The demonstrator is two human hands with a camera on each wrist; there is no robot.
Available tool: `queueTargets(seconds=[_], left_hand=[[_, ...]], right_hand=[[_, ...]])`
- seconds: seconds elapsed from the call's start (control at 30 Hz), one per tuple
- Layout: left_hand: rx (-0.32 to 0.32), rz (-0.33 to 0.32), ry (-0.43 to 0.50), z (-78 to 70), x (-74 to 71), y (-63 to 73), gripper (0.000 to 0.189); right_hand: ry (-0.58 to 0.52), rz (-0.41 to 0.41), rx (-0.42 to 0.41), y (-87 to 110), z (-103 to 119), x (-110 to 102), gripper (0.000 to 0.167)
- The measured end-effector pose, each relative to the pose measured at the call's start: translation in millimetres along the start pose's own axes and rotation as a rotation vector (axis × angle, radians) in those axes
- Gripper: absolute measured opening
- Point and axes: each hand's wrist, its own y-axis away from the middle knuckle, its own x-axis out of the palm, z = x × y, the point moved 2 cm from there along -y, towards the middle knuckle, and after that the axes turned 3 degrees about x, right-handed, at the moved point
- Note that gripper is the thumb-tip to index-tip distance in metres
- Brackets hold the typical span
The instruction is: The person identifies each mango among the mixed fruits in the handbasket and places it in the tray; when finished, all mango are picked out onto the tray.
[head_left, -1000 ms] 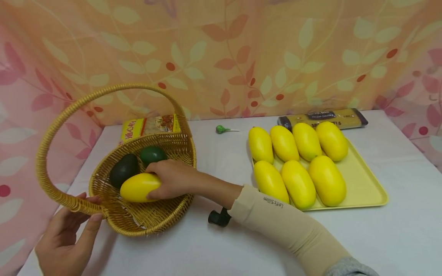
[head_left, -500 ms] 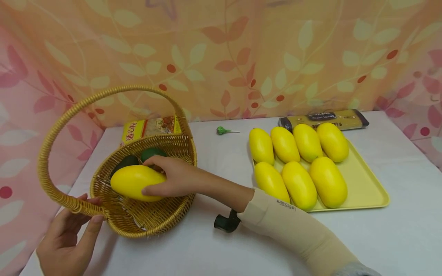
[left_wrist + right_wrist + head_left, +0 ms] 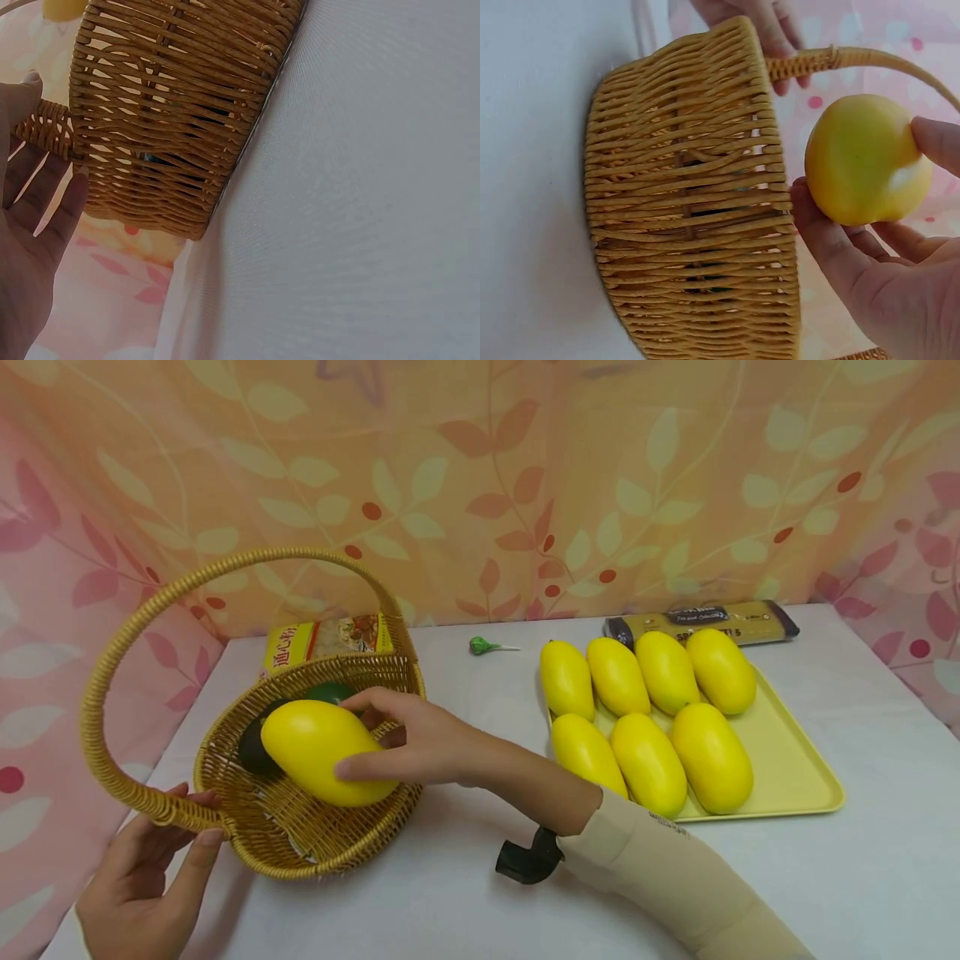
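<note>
My right hand grips a smooth yellow mango over the wicker basket, thumb on the near side and fingers on the far side. In the right wrist view that mango shows past the basket's rim, raised above it. Two dark fruits lie in the basket, partly hidden by the mango: a blackish avocado-like one and a dark green one. At the left, my left hand holds the base of the basket's tall arched handle between thumb and fingers.
A pale yellow tray on the right carries several yellow mangoes. Behind it lies a spaghetti pack. A green lollipop is at the back middle, and a yellow-red food packet stands behind the basket.
My right hand has lifted the mango from low in the basket, carrying it up and to the right, with its left end tilting upward. The left hand stays on the handle.
</note>
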Motion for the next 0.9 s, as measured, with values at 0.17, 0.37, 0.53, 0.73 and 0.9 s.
queueTargets(seconds=[0.17, 0.37, 0.53, 0.73, 0.9], left_hand=[[-0.003, -0.001, -0.051, 0.0, -0.5, 0.3, 0.048], [-0.026, -0.008, -0.135, -0.2, -1.1, 1.0, 0.049], [-0.006, -0.014, 0.002, 2.2, -1.2, 0.9, 0.048], [-0.017, -0.012, -0.042, 0.9, -0.8, 0.3, 0.048], [-0.021, -0.016, -0.029, -0.1, 0.3, 0.3, 0.047]], right_hand=[[-0.011, -0.016, -0.017, 12.4, 1.9, -7.9, 0.054], [-0.025, -0.034, -0.059, 23.1, 2.3, -16.6, 0.051], [-0.048, -0.044, -0.052, 35.4, 3.8, -24.0, 0.050], [-0.071, -0.058, 0.006, 53.9, 5.8, -35.7, 0.051], [-0.081, -0.082, 0.024, 69.5, 3.0, -48.4, 0.051]])
